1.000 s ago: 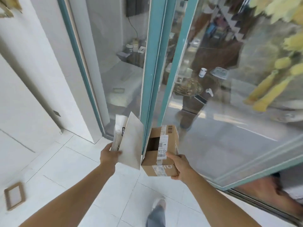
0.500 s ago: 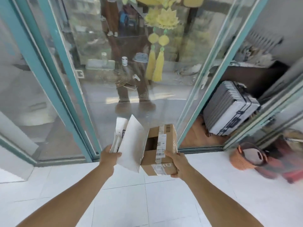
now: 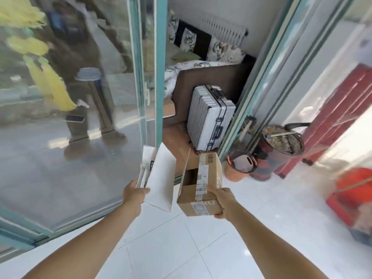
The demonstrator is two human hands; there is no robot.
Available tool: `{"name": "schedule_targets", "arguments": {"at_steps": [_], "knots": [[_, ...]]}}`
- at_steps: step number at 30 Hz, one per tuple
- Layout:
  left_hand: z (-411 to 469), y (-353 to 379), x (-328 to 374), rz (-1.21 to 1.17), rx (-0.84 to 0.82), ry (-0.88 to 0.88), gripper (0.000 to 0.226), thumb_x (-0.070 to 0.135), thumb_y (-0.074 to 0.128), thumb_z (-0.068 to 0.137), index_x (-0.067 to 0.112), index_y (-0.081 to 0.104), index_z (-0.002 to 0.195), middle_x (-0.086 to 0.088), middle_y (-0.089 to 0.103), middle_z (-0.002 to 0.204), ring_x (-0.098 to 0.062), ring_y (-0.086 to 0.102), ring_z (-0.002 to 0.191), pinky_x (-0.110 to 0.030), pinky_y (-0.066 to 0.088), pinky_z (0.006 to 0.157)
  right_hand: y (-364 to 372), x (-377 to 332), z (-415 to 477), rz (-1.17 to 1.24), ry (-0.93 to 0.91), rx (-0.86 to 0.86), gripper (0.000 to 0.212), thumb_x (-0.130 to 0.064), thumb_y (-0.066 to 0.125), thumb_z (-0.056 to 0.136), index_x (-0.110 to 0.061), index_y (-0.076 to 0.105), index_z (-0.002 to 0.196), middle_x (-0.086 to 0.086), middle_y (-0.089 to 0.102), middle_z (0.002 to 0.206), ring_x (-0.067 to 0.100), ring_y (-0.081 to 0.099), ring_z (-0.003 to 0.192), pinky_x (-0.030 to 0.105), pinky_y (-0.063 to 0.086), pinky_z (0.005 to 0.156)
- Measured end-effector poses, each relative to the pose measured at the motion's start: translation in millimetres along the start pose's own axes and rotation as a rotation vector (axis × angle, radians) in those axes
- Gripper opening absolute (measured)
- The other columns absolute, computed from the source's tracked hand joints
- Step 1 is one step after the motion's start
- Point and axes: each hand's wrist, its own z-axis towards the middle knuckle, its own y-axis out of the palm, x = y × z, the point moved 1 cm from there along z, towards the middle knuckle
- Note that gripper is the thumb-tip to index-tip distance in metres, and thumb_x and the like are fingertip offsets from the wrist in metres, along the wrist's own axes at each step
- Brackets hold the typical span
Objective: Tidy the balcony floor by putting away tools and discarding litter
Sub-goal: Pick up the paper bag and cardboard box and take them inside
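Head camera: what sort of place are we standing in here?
Probably a home balcony outside a bedroom: white floor tiles, a teal-framed sliding glass door, and a suitcase beside a bed through the opening.

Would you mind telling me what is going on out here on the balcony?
A person is standing on the white tiled floor with litter in both hands. The left hand grips a bundle of white paper packaging, and the right hand holds an opened cardboard box by its lower end. Neither has been put down yet. An orange basket and a dark bin stand by the door frame ahead to the right, near a silver suitcase.
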Motion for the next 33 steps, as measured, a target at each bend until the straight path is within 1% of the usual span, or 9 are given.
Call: {"name": "schedule_targets", "arguments": {"at_steps": [7, 11, 14, 17, 19, 23, 27, 30, 33], "knots": [[6, 132, -5, 0.078, -0.092, -0.016, 0.044, -0.006, 0.062, 0.082, 0.008, 0.057, 0.123, -0.009, 0.059, 0.112, -0.027, 0.056, 0.092, -0.034, 0.041, 0.075, -102, -6, 45, 0.072, 0.042, 0.093, 0.055, -0.037, 0.072, 0.075, -0.02, 0.041, 0.117, 0.009, 0.061, 0.105, 0.026, 0.061, 0.086, 0.044, 0.047, 0.078], [16, 186, -6, 0.127, -0.136, -0.019, 0.049, -0.003, 0.063, 0.081, 0.01, 0.055, 0.128, -0.01, 0.057, 0.129, -0.03, 0.059, 0.101, -0.033, 0.043, 0.074, -136, -18, 74, 0.112, 0.063, 0.127, 0.058, -0.038, 0.073, 0.072, -0.021, 0.041, 0.117, 0.008, 0.062, 0.108, 0.028, 0.061, 0.093, 0.049, 0.049, 0.085], [30, 217, -4, 0.156, -0.174, -0.039, 0.045, -0.003, 0.06, 0.085, 0.011, 0.054, 0.127, -0.006, 0.057, 0.117, -0.027, 0.055, 0.096, -0.034, 0.04, 0.077, -146, -26, 96, 0.15, 0.079, 0.137, 0.058, -0.038, 0.073, 0.073, -0.02, 0.041, 0.117, 0.008, 0.062, 0.108, 0.028, 0.061, 0.091, 0.045, 0.049, 0.079], [52, 245, 3, 0.178, -0.19, -0.061, 0.054, -0.001, 0.06, 0.086, 0.013, 0.047, 0.137, -0.007, 0.051, 0.134, -0.028, 0.053, 0.109, -0.035, 0.041, 0.079, -151, -36, 122, 0.17, 0.11, 0.14, 0.058, -0.038, 0.073, 0.073, -0.02, 0.04, 0.118, 0.008, 0.062, 0.109, 0.028, 0.061, 0.092, 0.045, 0.048, 0.078], [75, 265, 10, 0.176, -0.201, -0.072, 0.056, -0.002, 0.061, 0.086, 0.012, 0.046, 0.138, -0.007, 0.05, 0.136, -0.028, 0.053, 0.109, -0.035, 0.042, 0.079, -155, -46, 143, 0.174, 0.132, 0.151, 0.057, -0.036, 0.073, 0.074, -0.019, 0.04, 0.118, 0.008, 0.061, 0.108, 0.026, 0.06, 0.089, 0.042, 0.048, 0.075], [128, 306, 30, 0.193, -0.249, -0.101, 0.053, -0.001, 0.065, 0.081, 0.012, 0.053, 0.131, -0.009, 0.058, 0.128, -0.033, 0.06, 0.108, -0.039, 0.049, 0.078, -161, -79, 187, 0.167, 0.177, 0.18, 0.055, -0.034, 0.072, 0.075, -0.02, 0.04, 0.117, 0.008, 0.06, 0.102, 0.024, 0.059, 0.086, 0.039, 0.047, 0.069], [177, 350, 56, 0.209, -0.29, -0.122, 0.054, -0.002, 0.066, 0.078, 0.012, 0.053, 0.129, -0.01, 0.061, 0.125, -0.033, 0.061, 0.108, -0.046, 0.051, 0.089, -170, -121, 233, 0.144, 0.196, 0.221, 0.058, -0.037, 0.073, 0.072, -0.02, 0.04, 0.117, 0.009, 0.061, 0.107, 0.026, 0.061, 0.092, 0.036, 0.048, 0.066], [193, 376, 76, 0.247, -0.317, -0.104, 0.033, -0.005, 0.061, 0.082, 0.018, 0.058, 0.105, -0.004, 0.063, 0.094, -0.024, 0.056, 0.089, -0.034, 0.044, 0.076, -175, -143, 256, 0.146, 0.196, 0.232, 0.059, -0.037, 0.072, 0.071, -0.021, 0.04, 0.117, 0.008, 0.062, 0.106, 0.025, 0.061, 0.092, 0.036, 0.05, 0.067], [213, 404, 81, 0.277, -0.328, -0.095, 0.027, -0.008, 0.06, 0.08, 0.018, 0.06, 0.086, -0.009, 0.06, 0.091, -0.024, 0.052, 0.082, -0.034, 0.041, 0.071, -184, -156, 281, 0.165, 0.209, 0.249, 0.061, -0.037, 0.072, 0.068, -0.021, 0.04, 0.117, 0.007, 0.061, 0.106, 0.023, 0.061, 0.089, 0.035, 0.05, 0.065]]}}
